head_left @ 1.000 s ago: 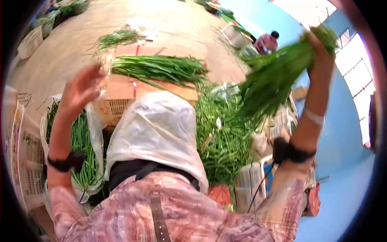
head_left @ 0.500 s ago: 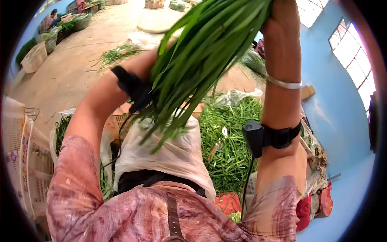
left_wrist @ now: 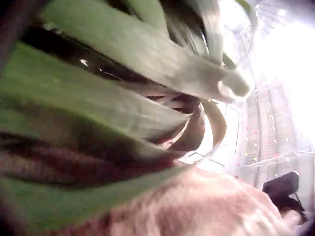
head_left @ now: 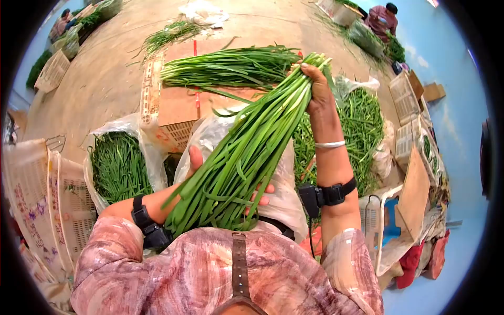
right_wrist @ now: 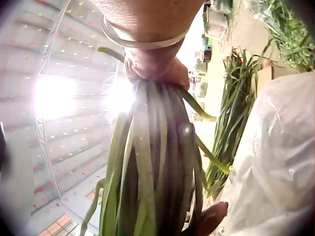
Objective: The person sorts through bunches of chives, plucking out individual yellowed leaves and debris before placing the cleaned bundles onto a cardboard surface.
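Note:
My right hand (head_left: 317,89) grips a bunch of garlic chives (head_left: 254,136) by its pale stem end. The bunch slants down to the left, its green leaf tips close to my chest. Under the leafy part lies my left hand (head_left: 195,159), mostly hidden, its thumb on one side and its relaxed fingertips (head_left: 262,197) on the other. In the right wrist view the leaves (right_wrist: 152,162) hang from the fist. Broad leaves (left_wrist: 113,44) cover much of the left wrist view. Another bunch (head_left: 226,66) lies on the cardboard (head_left: 176,105) ahead.
The cardboard tops a plastic crate (head_left: 176,135). A bag of chives (head_left: 118,165) stands left, and loose greens (head_left: 362,126) are heaped right. White plastic (head_left: 210,134) covers the lap. Crates (head_left: 73,205) stand at the left; a person (head_left: 381,22) is at the far right.
My right hand has brought the bunch from high on the right to above my lap. The left hand has come from the left to beneath the leaves.

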The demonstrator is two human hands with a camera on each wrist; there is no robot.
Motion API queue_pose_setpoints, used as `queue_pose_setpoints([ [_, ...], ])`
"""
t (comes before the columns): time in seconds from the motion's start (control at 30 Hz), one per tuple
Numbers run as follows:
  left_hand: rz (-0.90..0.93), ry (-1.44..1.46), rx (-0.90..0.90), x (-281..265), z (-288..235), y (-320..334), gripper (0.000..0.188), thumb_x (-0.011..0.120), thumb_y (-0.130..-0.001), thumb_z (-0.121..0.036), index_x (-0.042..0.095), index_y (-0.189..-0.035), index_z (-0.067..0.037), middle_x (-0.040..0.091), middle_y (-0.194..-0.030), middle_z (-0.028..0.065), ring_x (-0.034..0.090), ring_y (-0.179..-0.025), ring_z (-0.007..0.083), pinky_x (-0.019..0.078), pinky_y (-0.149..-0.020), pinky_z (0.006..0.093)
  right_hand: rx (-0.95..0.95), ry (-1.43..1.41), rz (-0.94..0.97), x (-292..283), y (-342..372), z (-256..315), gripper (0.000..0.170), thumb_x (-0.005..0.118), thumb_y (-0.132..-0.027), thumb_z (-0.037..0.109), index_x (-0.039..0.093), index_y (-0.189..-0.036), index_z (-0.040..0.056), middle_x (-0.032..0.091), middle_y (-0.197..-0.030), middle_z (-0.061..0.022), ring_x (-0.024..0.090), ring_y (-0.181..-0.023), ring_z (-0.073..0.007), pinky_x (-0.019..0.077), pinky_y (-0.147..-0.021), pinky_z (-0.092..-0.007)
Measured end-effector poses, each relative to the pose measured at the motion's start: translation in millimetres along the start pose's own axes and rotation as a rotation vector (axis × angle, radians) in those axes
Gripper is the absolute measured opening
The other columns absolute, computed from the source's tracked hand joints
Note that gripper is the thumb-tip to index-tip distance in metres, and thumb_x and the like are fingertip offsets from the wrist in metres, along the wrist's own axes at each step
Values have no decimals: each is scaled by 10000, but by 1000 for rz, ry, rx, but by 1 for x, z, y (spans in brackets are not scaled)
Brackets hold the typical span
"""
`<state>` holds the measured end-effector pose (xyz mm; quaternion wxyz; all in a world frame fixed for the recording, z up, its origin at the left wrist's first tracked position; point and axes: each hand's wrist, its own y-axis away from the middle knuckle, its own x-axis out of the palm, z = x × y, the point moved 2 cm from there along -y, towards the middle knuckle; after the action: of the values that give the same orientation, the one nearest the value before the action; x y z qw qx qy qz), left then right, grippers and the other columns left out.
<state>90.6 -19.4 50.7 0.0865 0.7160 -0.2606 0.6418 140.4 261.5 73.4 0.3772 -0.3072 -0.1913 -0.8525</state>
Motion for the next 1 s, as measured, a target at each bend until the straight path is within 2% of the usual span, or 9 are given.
queue_pose_setpoints([
  [0.17, -240, -21, -92, -7, 13, 13, 884, 715, -709, -478, 302, -1373, -65, 421, -1294, 259, 465, -1161, 370, 429, -945, 403, 11, -96, -101, -34, -12, -23, 147, 587, -773, 95, 579, -887, 2, 634, -760, -129, 639, -639, -253, 579, -620, -394],
  [0.33, -447, -52, -222, -9, 20, -7, 825, 716, -663, -232, 309, -1352, -29, 577, -1092, 221, 519, -697, 138, 435, -725, 299, 87, -133, -198, -49, 0, -29, 89, 568, -773, 62, 556, -839, 3, 611, -721, -117, 610, -579, -231, 568, -557, -360],
  [0.37, -348, 25, -220, -23, 20, -9, 713, 710, -687, -131, 378, -1308, -19, 589, -1050, 222, 592, -770, 179, 501, -696, 341, 76, -128, -187, -53, 3, -28, 87, 555, -781, 68, 558, -841, 5, 614, -721, -118, 616, -587, -232, 568, -559, -356],
  [0.53, -471, -261, -392, -46, 8, -16, 786, 703, -646, -134, 334, -1317, 43, 594, -754, 86, 502, -599, 147, 402, -603, 284, -83, -2, -219, -61, 37, -5, 285, 634, -836, 275, 565, -941, 20, 641, -808, -116, 641, -678, -214, 571, -636, -338],
  [0.67, -523, -307, -415, -76, -4, -15, 699, 697, -652, -86, 394, -1253, 104, 595, -724, 114, 587, -664, 219, 482, -643, 344, -17, 76, -253, -111, 55, -3, 458, 629, -818, 435, 557, -1034, 38, 623, -912, -104, 617, -827, -203, 551, -744, -375],
  [0.77, -518, -466, -388, -60, -13, -21, 689, 700, -655, -75, 390, -1233, 136, 611, -740, 144, 597, -673, 239, 482, -645, 347, -149, 37, -508, -111, 75, 9, 402, 697, -783, 219, 537, -1069, -14, 606, -941, -128, 609, -876, -281, 548, -801, -410],
  [0.9, -335, -533, -400, -42, -28, -9, 640, 707, -677, -121, 428, -1192, 136, 616, -750, 167, 629, -652, 254, 498, -614, 339, -389, 53, -147, -88, 119, 60, 275, 598, -831, 77, 529, -1074, -29, 614, -868, -142, 645, -763, -263, 571, -755, -404],
  [0.97, -540, -705, -365, -59, -30, -5, 564, 696, -711, -174, 466, -1144, 104, 582, -694, 140, 581, -568, 201, 469, -530, 335, -181, 192, -492, -97, 124, 45, 209, 564, -841, 41, 559, -1023, -61, 631, -867, -168, 654, -743, -266, 581, -672, -393],
  [1.0, -493, -533, -331, -55, -30, -7, 483, 666, -700, -113, 489, -1107, 76, 568, -677, 127, 551, -550, 187, 447, -513, 309, -221, 199, -403, -107, 126, 41, 191, 558, -842, 35, 570, -1004, -66, 635, -851, -173, 655, -739, -270, 579, -656, -389],
])
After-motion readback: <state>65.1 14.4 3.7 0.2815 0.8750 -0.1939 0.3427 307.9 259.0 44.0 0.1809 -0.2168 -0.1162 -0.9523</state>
